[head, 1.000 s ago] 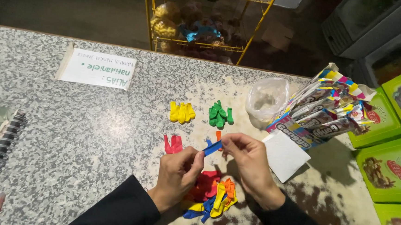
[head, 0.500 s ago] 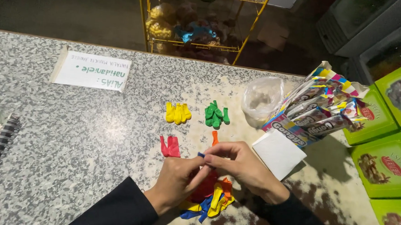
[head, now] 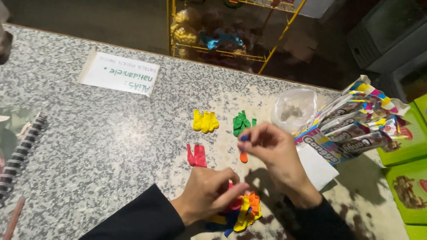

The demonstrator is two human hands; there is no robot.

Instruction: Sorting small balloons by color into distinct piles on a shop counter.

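Observation:
My right hand [head: 271, 150] pinches a small blue balloon [head: 244, 137] just right of the green balloon cluster [head: 240, 123]. My left hand [head: 211, 189] rests with curled fingers on a mixed heap of balloons [head: 242, 213] near the counter's front. On the speckled counter [head: 98, 142] lie sorted groups: yellow balloons [head: 204, 121], red balloons [head: 197, 156] and one orange balloon [head: 244, 157] under my right hand.
A clear plastic bag [head: 295, 109] and a bundle of colourful packets [head: 354, 124] lie at the right, with a white card [head: 319, 171] beneath. Green boxes [head: 412, 181] sit far right. A paper note [head: 120, 74], a spiral notebook [head: 8, 171] and a yellow wire rack [head: 228, 32] are also here.
My right hand has carried the blue balloon up and away from the heap toward the green group. My left hand has let go of it and dropped onto the mixed heap.

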